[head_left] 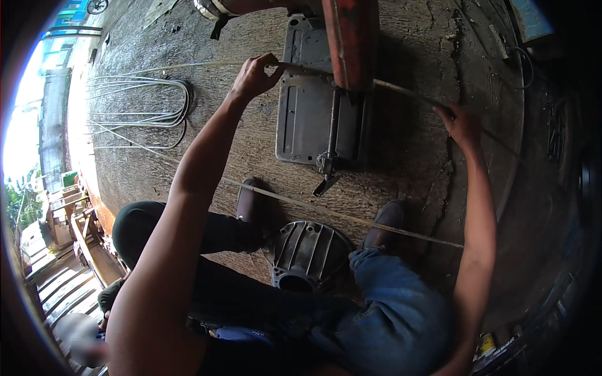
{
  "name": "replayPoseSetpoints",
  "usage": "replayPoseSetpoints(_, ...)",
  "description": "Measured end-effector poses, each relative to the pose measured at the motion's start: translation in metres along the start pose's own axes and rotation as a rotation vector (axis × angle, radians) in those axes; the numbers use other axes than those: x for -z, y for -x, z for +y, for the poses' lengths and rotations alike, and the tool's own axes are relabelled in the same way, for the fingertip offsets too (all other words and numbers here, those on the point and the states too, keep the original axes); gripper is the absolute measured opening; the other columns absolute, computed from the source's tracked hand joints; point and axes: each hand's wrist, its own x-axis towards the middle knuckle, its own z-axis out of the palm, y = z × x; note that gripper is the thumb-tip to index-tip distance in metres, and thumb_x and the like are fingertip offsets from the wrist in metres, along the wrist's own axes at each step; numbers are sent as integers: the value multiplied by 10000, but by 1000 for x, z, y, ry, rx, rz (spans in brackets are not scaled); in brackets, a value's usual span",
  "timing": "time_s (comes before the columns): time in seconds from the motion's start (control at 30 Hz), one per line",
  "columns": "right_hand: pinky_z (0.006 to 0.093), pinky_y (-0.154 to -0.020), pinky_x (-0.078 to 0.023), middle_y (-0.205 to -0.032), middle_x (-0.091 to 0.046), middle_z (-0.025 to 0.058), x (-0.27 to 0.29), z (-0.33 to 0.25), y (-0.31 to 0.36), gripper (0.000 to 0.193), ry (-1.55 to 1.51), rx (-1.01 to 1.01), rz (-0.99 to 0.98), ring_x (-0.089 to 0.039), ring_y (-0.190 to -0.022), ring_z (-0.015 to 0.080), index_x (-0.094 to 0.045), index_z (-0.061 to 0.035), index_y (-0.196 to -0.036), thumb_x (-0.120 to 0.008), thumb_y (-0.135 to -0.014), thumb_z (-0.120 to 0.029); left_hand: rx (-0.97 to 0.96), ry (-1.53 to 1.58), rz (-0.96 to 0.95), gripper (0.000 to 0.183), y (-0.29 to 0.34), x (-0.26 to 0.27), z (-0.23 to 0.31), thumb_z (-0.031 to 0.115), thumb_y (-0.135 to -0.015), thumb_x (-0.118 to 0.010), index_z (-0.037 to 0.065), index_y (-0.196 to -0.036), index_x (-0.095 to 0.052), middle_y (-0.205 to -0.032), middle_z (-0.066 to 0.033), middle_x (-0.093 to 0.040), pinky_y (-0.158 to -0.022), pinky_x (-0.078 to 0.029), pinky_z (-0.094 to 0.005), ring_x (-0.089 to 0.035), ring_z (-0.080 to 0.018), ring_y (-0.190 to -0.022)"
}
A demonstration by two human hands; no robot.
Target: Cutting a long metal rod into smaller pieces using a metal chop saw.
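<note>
left hand (254, 76) at 11 o'clock and right hand (463, 124) at 2 o'clock each clench a long thin metal rod (401, 89) under the red machine arm (351, 41); rod likely stiff, light, best gripped either side of the machine.

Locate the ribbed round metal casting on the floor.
In the head view the ribbed metal casting lies low and near centre, between the person's two shoes, just below the thin rod on the floor and nearer the person than the grey base plate.
</note>
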Motion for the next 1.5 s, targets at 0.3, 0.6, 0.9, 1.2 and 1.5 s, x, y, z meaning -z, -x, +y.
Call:
replayPoseSetpoints(0.3, 425, -510, -456, -585, -582, 138, -3, -2, 6, 488, -22, 47, 52, -616, -585, 345, -645, -85, -794, -596, -872, -564, 32, 76, -17, 143, 10, -3, -7, 153, -828, -586, 26, -869, -637, -861, -164, -673, -698, -504, -440, -645, -382, -773)
replayPoseSetpoints(0.6, 449, -519, -453, -595, -580, 166, -2, 1, 4, 533, 20, 18, -40, -617, -603, 368, -620, -70, -767, -572, -876, -589, 106, 42, 40, 279, 10, -8, -7, 165, -852, -561, 25, -1063, -444, -842, -224, -651, -704, -491, -491, -620, -447, -778)
replayPoseSetpoints(0.9, 464, -555, -466, -638, -608, 186, -5, -2, 14, 548, 1, 16, 23, -625, -649, 388, -650, -50, -790, -585, -869, -589, -14, -62, -110, 318, 7, -9, -41, 277, -893, -557, 36, -1084, -475, -941, -206, -631, -767, -500, -471, -629, -388, -870)
replayPoseSetpoints(1.2, 425, -725, -481, -875, -649, 163, 18, -20, 24, 367, 23, 59, 150, -627, -857, 343, -656, -40, -925, -707, -846, -395, -62, -163, -224, 225, 17, 49, -101, 248, -919, -621, 65, -1011, -714, -1032, -103, -706, -835, -520, -355, -670, -280, -969)
replayPoseSetpoints(1.5, 389, -995, -403, -1189, -572, 166, 36, -122, 288, 473, -83, -1040, 868, -553, -1107, 285, -532, 17, -1237, -732, -855, -175, 55, -191, -163, 266, 20, 42, -102, 270, -869, -690, 56, -1025, -718, -1050, -124, -705, -860, -527, -358, -676, -287, -989)
